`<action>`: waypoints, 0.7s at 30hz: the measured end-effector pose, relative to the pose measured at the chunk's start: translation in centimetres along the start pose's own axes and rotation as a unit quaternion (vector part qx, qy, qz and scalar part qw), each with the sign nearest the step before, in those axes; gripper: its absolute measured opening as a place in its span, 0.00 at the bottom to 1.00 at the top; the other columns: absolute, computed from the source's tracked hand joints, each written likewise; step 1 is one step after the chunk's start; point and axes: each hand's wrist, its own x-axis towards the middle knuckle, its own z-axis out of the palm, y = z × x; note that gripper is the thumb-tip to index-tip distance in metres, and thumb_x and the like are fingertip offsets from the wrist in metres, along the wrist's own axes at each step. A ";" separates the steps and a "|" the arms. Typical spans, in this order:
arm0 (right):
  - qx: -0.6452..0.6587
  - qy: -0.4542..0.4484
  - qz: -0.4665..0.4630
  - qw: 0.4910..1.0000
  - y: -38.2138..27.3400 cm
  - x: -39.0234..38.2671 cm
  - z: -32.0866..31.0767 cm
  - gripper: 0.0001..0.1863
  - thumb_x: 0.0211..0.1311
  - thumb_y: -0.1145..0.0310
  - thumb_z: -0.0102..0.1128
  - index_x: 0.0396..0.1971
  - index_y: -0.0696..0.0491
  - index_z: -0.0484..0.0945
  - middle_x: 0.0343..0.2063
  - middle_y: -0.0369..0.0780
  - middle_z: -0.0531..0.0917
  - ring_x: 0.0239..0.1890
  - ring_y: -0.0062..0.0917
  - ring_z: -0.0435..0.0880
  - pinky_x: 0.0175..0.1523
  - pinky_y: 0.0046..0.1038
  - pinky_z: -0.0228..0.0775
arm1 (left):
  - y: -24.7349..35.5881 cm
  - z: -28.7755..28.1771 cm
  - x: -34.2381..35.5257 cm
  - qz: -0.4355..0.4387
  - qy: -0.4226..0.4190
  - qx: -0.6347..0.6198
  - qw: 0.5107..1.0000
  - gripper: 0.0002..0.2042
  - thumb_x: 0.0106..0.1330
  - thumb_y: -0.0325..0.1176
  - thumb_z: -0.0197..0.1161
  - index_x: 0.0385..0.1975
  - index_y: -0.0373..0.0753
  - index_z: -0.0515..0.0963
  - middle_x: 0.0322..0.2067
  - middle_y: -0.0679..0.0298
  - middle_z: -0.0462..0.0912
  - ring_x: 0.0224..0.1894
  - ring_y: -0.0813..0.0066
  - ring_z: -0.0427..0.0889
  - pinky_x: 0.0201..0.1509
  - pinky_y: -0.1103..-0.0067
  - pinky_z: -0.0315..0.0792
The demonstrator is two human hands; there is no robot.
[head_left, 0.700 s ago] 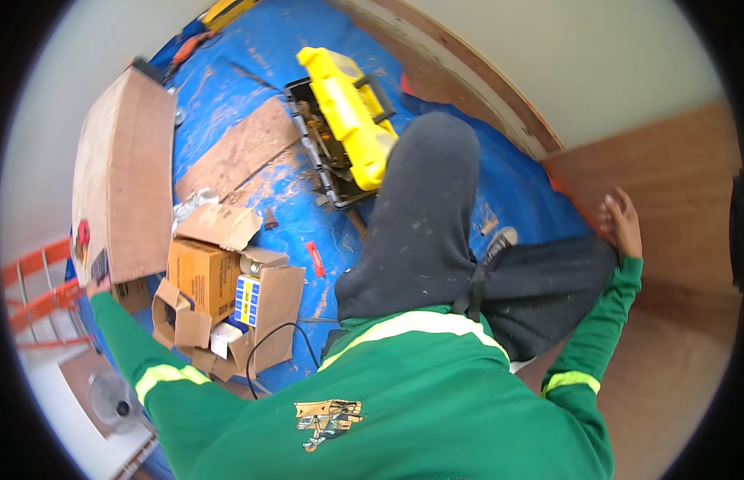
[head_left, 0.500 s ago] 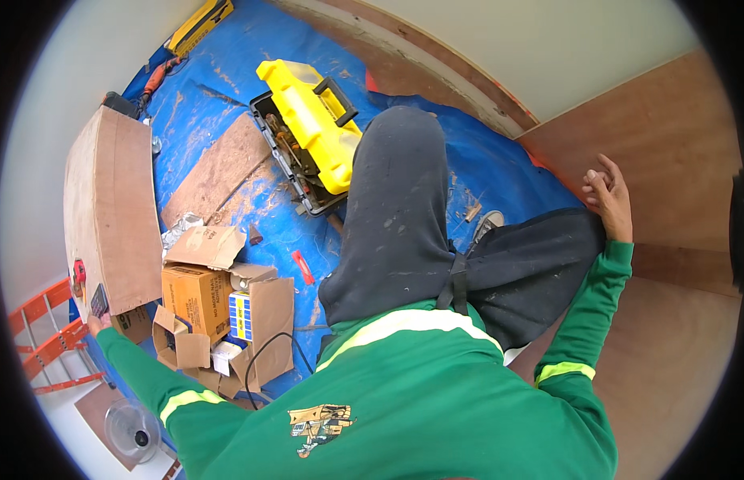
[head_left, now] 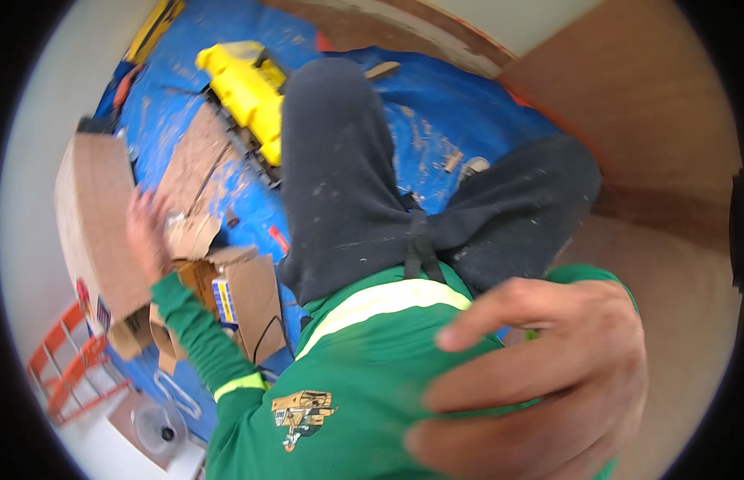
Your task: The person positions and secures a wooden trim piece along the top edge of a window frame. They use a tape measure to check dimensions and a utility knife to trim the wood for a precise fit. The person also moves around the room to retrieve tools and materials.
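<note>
My left hand (head_left: 148, 228) is stretched out beside the plywood box (head_left: 108, 216), fingers apart and slightly smeared by motion, with nothing seen in it. Just below it stand the opened cardboard boxes (head_left: 258, 296); I cannot tell whether it touches them or the plywood. My right hand (head_left: 548, 368) looms large and blurred in front of my green shirt, its fingers bent but apart, and no object shows in it. On the plywood box lie a small red tool (head_left: 83, 296) and a dark flat item (head_left: 101, 314), neither of them in my hands.
A toolbox with a yellow lid (head_left: 248, 96) stands on the blue tarp (head_left: 168, 92) beyond my knee. A plywood board (head_left: 194, 160) lies near it. An orange ladder (head_left: 68, 360) is at the lower left. Plywood panels (head_left: 644, 104) rise on the right.
My left hand has left the near end of the plywood box and moved forward along it. My right hand has come from beside the right panel to close in front of my chest.
</note>
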 end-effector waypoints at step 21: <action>-0.149 0.583 0.389 0.697 6.4 -21.8 -4.2 0.24 0.71 0.70 0.62 0.64 0.59 0.76 0.34 0.33 0.78 0.37 0.15 0.74 0.42 0.19 0.67 | 11.3 25.8 -5.9 0.292 -0.231 0.149 0.916 0.27 0.77 0.44 0.59 0.69 0.33 0.69 0.63 0.50 0.74 0.68 0.55 0.71 0.76 0.66 0.59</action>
